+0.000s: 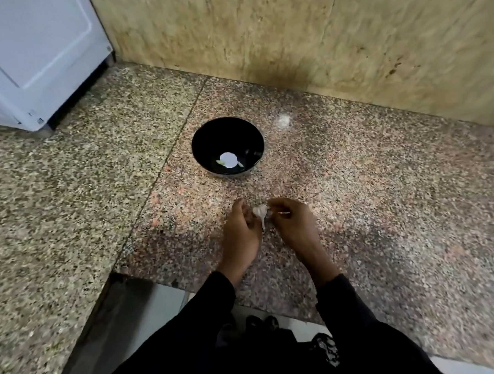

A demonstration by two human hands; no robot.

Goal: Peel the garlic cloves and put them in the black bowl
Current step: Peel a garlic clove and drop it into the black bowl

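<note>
Garlic pinched between left hand and right hand — peeling under way; next, bared clove into bowl.

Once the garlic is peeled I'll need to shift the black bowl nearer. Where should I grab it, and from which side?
Take the black bowl by its near rim, coming from the front with the right hand, thumb inside and fingers under the lip. It stands upright and open just beyond both hands, and its walls curve in toward the base, so a side squeeze would probably slip. The pale pieces lie low at the bottom, away from the rim.
</note>
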